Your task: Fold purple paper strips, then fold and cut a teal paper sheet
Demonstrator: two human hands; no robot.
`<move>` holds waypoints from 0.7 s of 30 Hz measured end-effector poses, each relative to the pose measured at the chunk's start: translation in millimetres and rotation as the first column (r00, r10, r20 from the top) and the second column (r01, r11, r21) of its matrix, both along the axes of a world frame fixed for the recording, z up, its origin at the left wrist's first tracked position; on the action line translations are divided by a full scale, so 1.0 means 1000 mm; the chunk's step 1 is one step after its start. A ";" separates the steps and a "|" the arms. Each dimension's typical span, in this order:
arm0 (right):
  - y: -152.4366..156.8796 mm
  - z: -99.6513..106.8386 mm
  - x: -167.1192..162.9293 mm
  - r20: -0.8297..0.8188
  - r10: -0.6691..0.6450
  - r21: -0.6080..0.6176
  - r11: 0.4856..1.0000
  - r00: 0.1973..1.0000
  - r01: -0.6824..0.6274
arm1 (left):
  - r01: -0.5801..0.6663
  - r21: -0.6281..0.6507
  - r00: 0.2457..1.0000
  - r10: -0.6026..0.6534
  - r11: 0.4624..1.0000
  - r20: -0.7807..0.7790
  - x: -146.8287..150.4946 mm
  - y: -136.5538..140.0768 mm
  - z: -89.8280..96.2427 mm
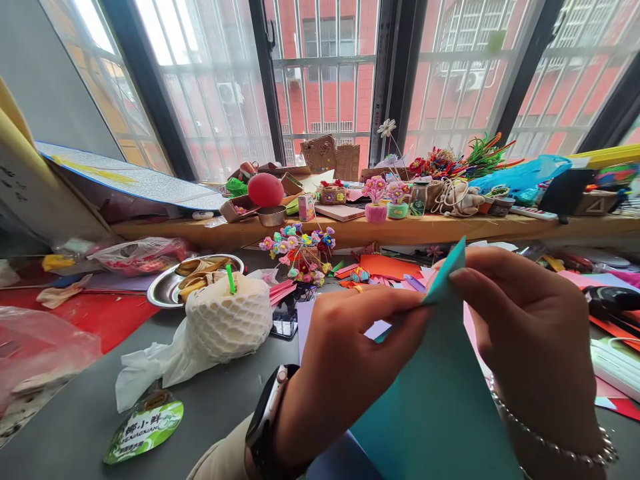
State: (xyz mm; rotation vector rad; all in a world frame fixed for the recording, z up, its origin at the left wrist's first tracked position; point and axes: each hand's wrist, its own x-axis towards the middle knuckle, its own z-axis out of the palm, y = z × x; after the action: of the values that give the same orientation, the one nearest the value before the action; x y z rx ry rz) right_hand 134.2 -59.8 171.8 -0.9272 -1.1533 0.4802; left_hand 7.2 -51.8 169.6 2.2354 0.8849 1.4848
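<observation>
A sheet of teal paper [440,387] is held up in front of me, with a folded, pointed corner at its top. My left hand [355,347], with a watch on the wrist, pinches the paper's left edge between thumb and fingers. On the other side, my right hand [530,320] grips the folded corner, thumb in front and fingers behind. A beaded bracelet circles the right wrist. The paper's lower end runs out of view at the bottom. Behind the hands lie orange paper sheets [390,267] and other coloured scraps.
To the left stands a coconut [230,317] in white netting with a green straw. Beyond it is a metal bowl [155,293] with peels. A green label [145,433] lies in front. Small crafted flowers [300,250] stand mid-table, before a crowded window ledge [240,233].
</observation>
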 end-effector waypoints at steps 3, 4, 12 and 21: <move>0.002 0.000 0.001 -0.021 0.058 0.000 0.998 0.998 -0.058 | 0.002 -0.008 1.000 -0.002 1.000 0.011 0.000 0.000 0.001; 0.003 0.000 0.001 -0.023 0.055 -0.008 0.998 0.998 -0.055 | 0.004 -0.013 1.000 -0.004 1.000 0.013 0.000 0.000 0.001; 0.002 0.000 0.000 -0.029 -0.037 -0.057 0.998 0.999 0.036 | 0.039 -0.054 0.999 -0.038 0.998 0.021 0.000 0.002 0.001; 0.001 0.000 0.001 -0.052 -0.044 -0.083 0.996 0.998 0.039 | 0.027 -0.064 0.999 -0.024 0.998 0.043 0.001 0.003 0.000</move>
State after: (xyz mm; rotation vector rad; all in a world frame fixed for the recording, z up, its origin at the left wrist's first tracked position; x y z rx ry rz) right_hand 134.9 -58.4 171.4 -1.0012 -1.0699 0.5189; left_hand 7.8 -48.4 169.7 2.1533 0.8752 1.4656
